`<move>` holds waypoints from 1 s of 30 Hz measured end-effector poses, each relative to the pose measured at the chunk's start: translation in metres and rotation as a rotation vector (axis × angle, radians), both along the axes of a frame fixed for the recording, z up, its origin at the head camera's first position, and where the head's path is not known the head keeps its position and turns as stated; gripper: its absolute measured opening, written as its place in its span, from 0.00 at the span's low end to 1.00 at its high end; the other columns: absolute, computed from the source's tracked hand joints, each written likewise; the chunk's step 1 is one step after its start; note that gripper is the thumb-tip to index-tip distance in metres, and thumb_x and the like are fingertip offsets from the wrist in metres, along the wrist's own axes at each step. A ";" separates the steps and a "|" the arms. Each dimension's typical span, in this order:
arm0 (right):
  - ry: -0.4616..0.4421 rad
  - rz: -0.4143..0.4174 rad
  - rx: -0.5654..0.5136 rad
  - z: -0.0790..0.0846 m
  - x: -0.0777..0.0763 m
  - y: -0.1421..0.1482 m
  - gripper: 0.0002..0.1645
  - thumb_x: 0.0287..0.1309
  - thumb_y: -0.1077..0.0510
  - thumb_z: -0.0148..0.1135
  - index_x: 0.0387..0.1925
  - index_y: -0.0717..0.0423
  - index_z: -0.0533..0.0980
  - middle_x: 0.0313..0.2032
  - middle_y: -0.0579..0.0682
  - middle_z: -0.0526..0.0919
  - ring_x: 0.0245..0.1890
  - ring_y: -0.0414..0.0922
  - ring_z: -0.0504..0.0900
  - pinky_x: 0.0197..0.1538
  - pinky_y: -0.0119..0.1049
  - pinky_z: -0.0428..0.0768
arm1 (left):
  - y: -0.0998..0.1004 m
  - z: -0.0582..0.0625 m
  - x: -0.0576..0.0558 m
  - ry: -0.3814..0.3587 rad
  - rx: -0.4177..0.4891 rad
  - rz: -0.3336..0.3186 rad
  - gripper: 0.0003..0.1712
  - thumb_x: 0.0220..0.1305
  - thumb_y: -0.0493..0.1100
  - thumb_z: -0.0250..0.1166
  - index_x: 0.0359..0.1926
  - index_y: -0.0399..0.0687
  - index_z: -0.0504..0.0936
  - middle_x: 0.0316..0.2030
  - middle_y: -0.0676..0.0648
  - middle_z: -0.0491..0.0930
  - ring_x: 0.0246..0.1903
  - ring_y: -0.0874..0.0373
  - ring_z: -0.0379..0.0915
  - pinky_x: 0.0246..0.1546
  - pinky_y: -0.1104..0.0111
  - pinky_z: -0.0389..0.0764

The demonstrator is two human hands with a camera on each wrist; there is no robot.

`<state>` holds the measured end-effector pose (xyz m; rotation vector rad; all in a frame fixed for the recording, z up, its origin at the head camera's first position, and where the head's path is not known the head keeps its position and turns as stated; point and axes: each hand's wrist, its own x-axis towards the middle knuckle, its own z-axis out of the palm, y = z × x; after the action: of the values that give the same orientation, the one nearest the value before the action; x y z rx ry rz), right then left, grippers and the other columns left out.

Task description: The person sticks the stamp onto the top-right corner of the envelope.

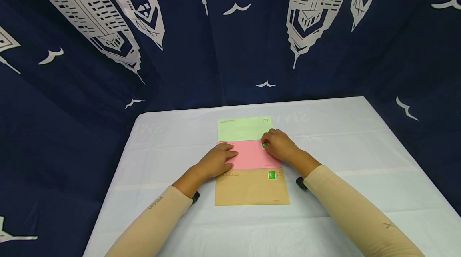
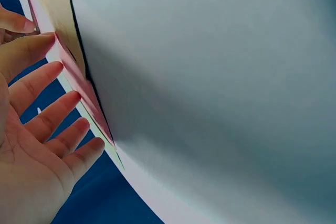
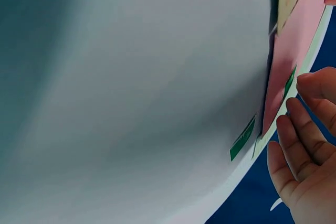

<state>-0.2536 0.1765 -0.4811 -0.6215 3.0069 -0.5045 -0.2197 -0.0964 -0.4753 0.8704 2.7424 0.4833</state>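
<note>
Three envelopes lie overlapped: a green one (image 1: 243,129) at the back, a pink one (image 1: 248,155) in the middle and a tan one (image 1: 248,191) in front. My left hand (image 1: 216,159) rests with spread fingers on the pink envelope's left side. At that envelope's upper right corner, my right hand (image 1: 281,144) pinches a small green stamp (image 1: 265,145) between thumb and forefinger. In the right wrist view the stamp (image 3: 290,82) is close over the pink paper, right at the fingertips. Another green stamp (image 1: 271,175) sits on the tan envelope's upper right.
A white cloth (image 1: 173,217) covers the table. In the right wrist view, one more green stamp (image 3: 242,140) lies on the cloth beside the envelopes; my right hand and arm hide it from the head view. A dark blue patterned curtain (image 1: 223,57) hangs behind the table.
</note>
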 end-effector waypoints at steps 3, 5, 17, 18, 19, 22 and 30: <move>0.030 0.005 -0.028 0.003 0.000 0.002 0.10 0.60 0.63 0.65 0.44 0.57 0.83 0.37 0.51 0.81 0.38 0.48 0.74 0.50 0.44 0.76 | -0.003 0.003 -0.002 0.006 0.046 0.032 0.24 0.72 0.44 0.61 0.65 0.45 0.79 0.70 0.41 0.71 0.75 0.43 0.59 0.77 0.52 0.60; 0.051 0.006 -0.045 0.004 0.001 0.003 0.10 0.60 0.63 0.64 0.43 0.57 0.83 0.37 0.51 0.81 0.38 0.48 0.74 0.49 0.44 0.76 | -0.005 0.005 -0.003 0.012 0.068 0.056 0.23 0.72 0.44 0.60 0.65 0.44 0.79 0.69 0.41 0.72 0.75 0.43 0.59 0.77 0.52 0.60; 0.063 -0.020 -0.130 0.009 -0.001 0.018 0.10 0.63 0.63 0.60 0.45 0.59 0.81 0.39 0.52 0.81 0.42 0.49 0.76 0.52 0.47 0.78 | -0.010 0.007 -0.006 0.043 0.093 0.118 0.25 0.73 0.44 0.59 0.68 0.43 0.76 0.70 0.42 0.71 0.73 0.47 0.63 0.76 0.55 0.64; 0.053 -0.026 -0.133 0.009 -0.001 0.019 0.10 0.64 0.62 0.60 0.45 0.59 0.81 0.39 0.52 0.81 0.42 0.49 0.76 0.53 0.47 0.79 | -0.010 0.007 -0.007 0.040 0.094 0.126 0.25 0.73 0.44 0.59 0.68 0.44 0.76 0.71 0.42 0.70 0.74 0.47 0.63 0.76 0.55 0.64; 0.044 -0.032 -0.136 0.009 0.000 0.020 0.10 0.64 0.62 0.60 0.46 0.59 0.81 0.40 0.52 0.81 0.43 0.49 0.76 0.53 0.47 0.79 | -0.010 0.007 -0.007 0.036 0.093 0.134 0.25 0.74 0.44 0.59 0.69 0.44 0.75 0.71 0.43 0.70 0.74 0.47 0.62 0.76 0.55 0.64; 0.012 -0.053 -0.144 0.008 0.001 0.021 0.11 0.66 0.60 0.59 0.47 0.59 0.80 0.42 0.53 0.81 0.45 0.50 0.76 0.56 0.47 0.79 | -0.011 0.008 -0.008 0.027 0.089 0.158 0.26 0.74 0.45 0.58 0.70 0.46 0.74 0.72 0.44 0.69 0.74 0.47 0.61 0.76 0.54 0.63; -0.027 -0.087 -0.158 0.010 0.007 0.028 0.13 0.67 0.59 0.58 0.49 0.59 0.80 0.46 0.55 0.80 0.48 0.51 0.77 0.59 0.51 0.79 | -0.011 0.002 -0.012 0.043 0.128 0.168 0.26 0.74 0.46 0.58 0.70 0.47 0.73 0.73 0.45 0.68 0.75 0.47 0.60 0.76 0.53 0.63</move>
<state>-0.2468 0.2049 -0.4709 -0.4876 3.0000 -0.7544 -0.2321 -0.1076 -0.4731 0.6889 2.8648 0.6853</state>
